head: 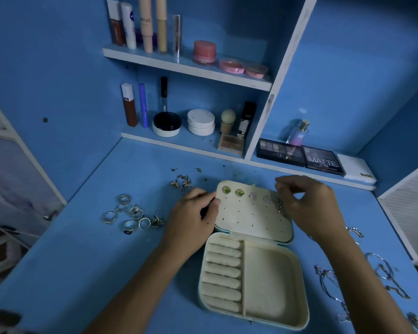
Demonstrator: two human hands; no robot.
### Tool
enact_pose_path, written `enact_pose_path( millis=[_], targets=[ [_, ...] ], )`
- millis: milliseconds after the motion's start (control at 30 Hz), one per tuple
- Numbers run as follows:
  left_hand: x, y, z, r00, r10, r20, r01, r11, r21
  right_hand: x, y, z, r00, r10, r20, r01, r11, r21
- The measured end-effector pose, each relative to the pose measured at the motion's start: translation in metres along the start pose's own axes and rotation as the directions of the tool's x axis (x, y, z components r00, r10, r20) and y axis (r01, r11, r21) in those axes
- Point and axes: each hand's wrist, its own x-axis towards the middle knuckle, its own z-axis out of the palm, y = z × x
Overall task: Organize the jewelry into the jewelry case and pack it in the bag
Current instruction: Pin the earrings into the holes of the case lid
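At frame centre the left hand (pixel 193 213) grips the left edge of the open jewelry case (pixel 252 256)'s lid while the right hand (pixel 307 203) pinches a small earring (pixel 280 205) at its right edge, on a blue desktop (pixel 106 261) strewn with rings (pixel 130 214) centre-left, below blue shelves (pixel 186 66) of cosmetics

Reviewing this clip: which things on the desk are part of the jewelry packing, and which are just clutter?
Part of the job:
- open jewelry case
- earrings in its lid
- loose earrings
- rings
- chains
- left hand holding the lid
- right hand at the lid's right edge

Just lying about:
- shelf cosmetics
- eyeshadow palettes
- perfume bottle

No bag is visible.
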Motion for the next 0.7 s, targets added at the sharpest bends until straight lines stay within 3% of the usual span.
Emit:
enact_pose_path(
  millis=[267, 567, 700],
  targets=[
    [-0.001, 0.003, -0.002, 0.999, -0.037, 0.035, 0.036, 0.999, 0.023, 0.044, -0.034, 0.038, 0.957, -0.229, 0.181, 0.231, 0.973, 0.006],
    [0.000, 0.002, -0.001, 0.999, -0.029, 0.031, 0.027, 0.998, 0.051, 0.080, -0.051, 0.076, 0.877, -0.276, 0.393, 0.308, 0.951, -0.018],
    [0.001, 0.003, -0.001, 0.999, -0.035, 0.033, 0.034, 0.999, 0.038, 0.090, -0.054, 0.089, 0.857, -0.231, 0.462, 0.285, 0.957, -0.051]
  ],
)
